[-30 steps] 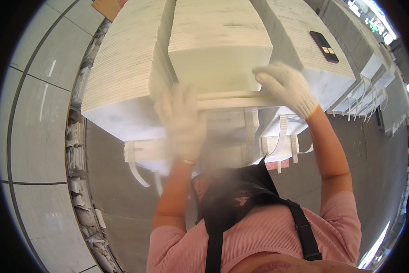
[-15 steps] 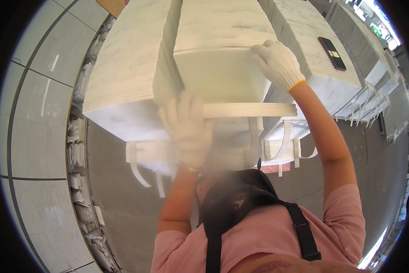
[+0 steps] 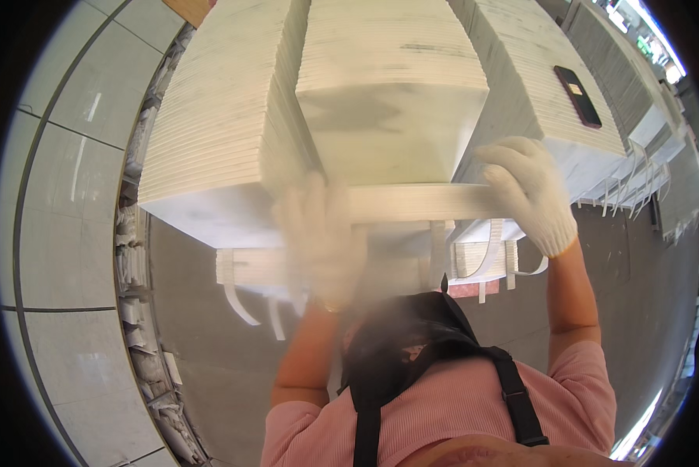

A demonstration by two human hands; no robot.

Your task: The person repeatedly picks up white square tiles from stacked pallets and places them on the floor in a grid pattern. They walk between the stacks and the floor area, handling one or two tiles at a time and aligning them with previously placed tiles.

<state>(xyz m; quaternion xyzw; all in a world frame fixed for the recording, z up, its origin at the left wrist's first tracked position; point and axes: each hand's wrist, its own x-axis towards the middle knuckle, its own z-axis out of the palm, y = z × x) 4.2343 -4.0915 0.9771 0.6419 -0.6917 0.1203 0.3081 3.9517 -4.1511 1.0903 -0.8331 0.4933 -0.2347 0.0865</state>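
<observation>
Both my hands wear white knit gloves. Across the front of the middle row of white marble tiles [image 3: 384, 54] lies a thin stack of white tiles [image 3: 427, 202], its edges facing me. My right hand [image 3: 532, 191] has its fingers bent round the right end of this thin stack. At the stack's left end is my left hand [image 3: 322, 241], fingers pointing up. Blur smears those fingers, so their grip cannot be made out. Behind the thin stack, the row's front tile shows a smooth pale face [image 3: 388, 132] with a grey patch.
Long rows of upright marble tiles stand to the left [image 3: 217, 93] and right [image 3: 532, 70]. A dark phone [image 3: 577, 96] lies on the right row. White straps [image 3: 240, 303] hang below. Large grey-white slabs [image 3: 69, 194] line the far left, beside a strip of broken offcuts [image 3: 135, 265].
My right hand has come down from the top edge of the front tile to the right end of the thin stack. The stack now shows a thicker edge. My left hand stays about in place.
</observation>
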